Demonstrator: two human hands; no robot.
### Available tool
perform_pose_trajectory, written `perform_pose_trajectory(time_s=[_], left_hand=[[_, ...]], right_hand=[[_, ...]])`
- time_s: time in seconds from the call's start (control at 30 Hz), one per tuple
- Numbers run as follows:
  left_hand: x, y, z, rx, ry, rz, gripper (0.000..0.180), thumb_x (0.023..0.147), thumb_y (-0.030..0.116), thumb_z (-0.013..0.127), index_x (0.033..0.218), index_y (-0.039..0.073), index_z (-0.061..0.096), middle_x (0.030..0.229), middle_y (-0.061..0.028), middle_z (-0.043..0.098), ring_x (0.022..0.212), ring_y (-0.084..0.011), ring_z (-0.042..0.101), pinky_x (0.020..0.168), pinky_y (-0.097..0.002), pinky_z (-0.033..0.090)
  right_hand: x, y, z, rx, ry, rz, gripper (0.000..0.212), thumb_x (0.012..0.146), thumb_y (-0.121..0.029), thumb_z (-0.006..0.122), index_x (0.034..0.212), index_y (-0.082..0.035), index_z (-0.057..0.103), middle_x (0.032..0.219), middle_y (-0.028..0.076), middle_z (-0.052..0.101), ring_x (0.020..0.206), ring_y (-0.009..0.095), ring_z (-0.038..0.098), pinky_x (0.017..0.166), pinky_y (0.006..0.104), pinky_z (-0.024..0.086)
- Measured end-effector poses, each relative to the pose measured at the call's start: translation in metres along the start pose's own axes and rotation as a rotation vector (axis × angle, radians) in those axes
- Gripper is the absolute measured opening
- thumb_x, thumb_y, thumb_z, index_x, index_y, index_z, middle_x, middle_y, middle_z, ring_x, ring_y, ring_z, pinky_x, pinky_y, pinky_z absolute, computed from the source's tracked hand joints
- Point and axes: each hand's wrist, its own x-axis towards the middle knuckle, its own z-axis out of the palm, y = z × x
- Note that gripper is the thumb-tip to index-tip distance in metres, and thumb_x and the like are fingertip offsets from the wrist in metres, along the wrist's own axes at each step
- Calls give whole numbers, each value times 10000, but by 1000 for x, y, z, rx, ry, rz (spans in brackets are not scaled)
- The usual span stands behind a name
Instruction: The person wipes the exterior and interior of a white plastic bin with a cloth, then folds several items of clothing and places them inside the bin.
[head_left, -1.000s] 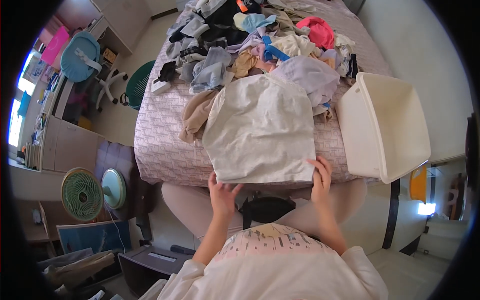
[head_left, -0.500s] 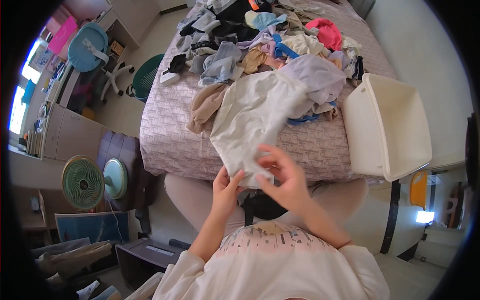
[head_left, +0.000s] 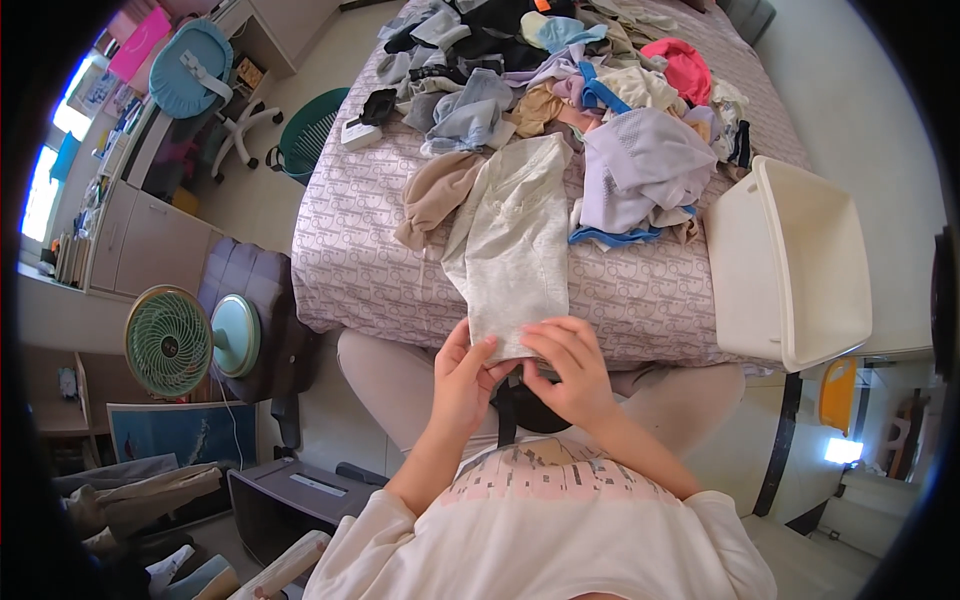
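Find white garment (head_left: 515, 250) on the bed (head_left: 370, 260), at 12 o'clock from left grip (head_left: 465, 378) and right grip (head_left: 575, 375) alike, with near end at the bed's near edge. Read long axis as running 12 to 6 o'clock, with far end at the near side of the pile (head_left: 545, 100). Record left grip as pinching the near-left corner, thumb on top; right grip as pinching the near-right corner, fingers over the top. Cannot tell exact finger placement underneath. Rate neither as clearly nearer. Note brown cloth (head_left: 437, 195) against the garment at 10 o'clock; lilac cloth (head_left: 650, 170) just beside, at 2 o'clock; bin (head_left: 735, 270) at 2 o'clock from right grip, well apart.
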Motion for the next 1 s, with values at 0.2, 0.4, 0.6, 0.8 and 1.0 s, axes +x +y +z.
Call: perform_pose_trajectory(time_s=[0.2,0.4,0.6,0.8,1.0], left_hand=[[-13,15,17,87,-17,133,478,999,-15,547,1455,-11,404,1245,-176,655,1093,-254,697,950,-418,615],[-7,20,14,399,-140,364,431,902,-113,649,1321,-27,595,1240,-146,638,1049,-184,678,918,-336,599],[20,45,26,976,-62,847,413,744,-114,777,1132,27,744,991,-56,646,787,-93,610,654,-221,502],[17,78,52,1213,-61,1033,340,768,-92,761,1075,55,749,877,-23,606,670,-80,530,574,-223,434],[-1,104,78,1247,-155,1404,202,805,-39,745,987,44,713,899,-78,572,771,-180,592,715,-281,478]], right_hand=[[7,11,-15,12,-76,0,695,694,-30,809,1346,-100,579,1381,135,569,1206,367,559,1046,454,458],[13,10,-18,-7,-18,62,628,787,6,720,1382,-121,562,1373,130,575,1171,343,588,960,454,504],[46,11,-51,241,-154,208,549,833,50,670,1356,-81,569,1189,133,678,905,314,680,784,391,561],[52,-4,-47,111,-39,-42,617,832,-63,772,1397,-87,525,1302,141,620,1153,347,606,992,426,497],[36,1,-66,491,175,92,497,895,5,736,1343,-36,523,1226,135,629,990,226,671,861,312,520]])
